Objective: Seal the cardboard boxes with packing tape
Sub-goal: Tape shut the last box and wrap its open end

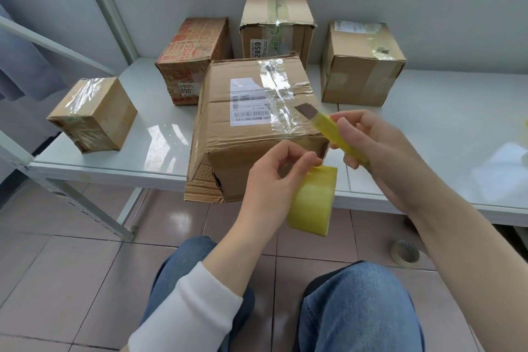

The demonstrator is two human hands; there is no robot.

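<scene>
**Hands and work.** Left hand (274, 177) pinches the top of the yellow tape roll (313, 200). Right hand (371, 146) grips a yellow utility knife (331, 134), blade out. At centre frame, the taped cardboard box (251, 123) overhangs the counter (143, 146) edge; it is probably light and stiff, best steadied at its corners. Legible: "2859" on the upper-centre box (277, 28), "890" on the red-printed box (194, 60).

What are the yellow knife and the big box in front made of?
Utility knife: yellow handle looks like smooth plastic; the dull grey blade looks like metal. Front cardboard box: matte brown cardboard, creased and torn at a corner, under glossy clear tape.
</scene>
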